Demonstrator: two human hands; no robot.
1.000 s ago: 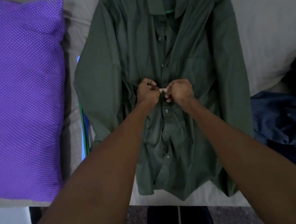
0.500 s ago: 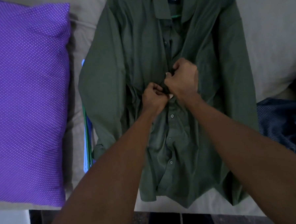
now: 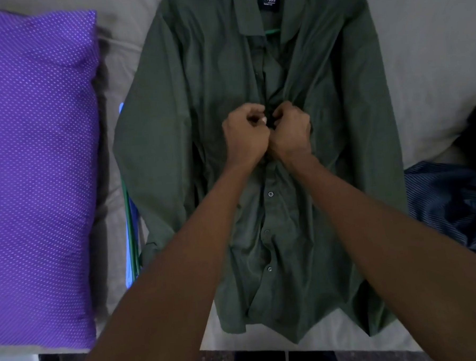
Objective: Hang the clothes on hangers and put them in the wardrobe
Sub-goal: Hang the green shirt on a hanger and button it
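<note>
Head view: left hand (image 3: 244, 137) and right hand (image 3: 291, 133) pinch shirt (image 3: 189, 105) placket edges between curled fingers, mid-chest. Hanger (image 3: 271, 31) above fingers, inside collar. Advice: align buttonhole, keep fabric taut.

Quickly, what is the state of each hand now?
Left hand: fingers curled, pinching the front edge of the green shirt.
Right hand: fingers curled, gripping the shirt's other front edge.
</note>
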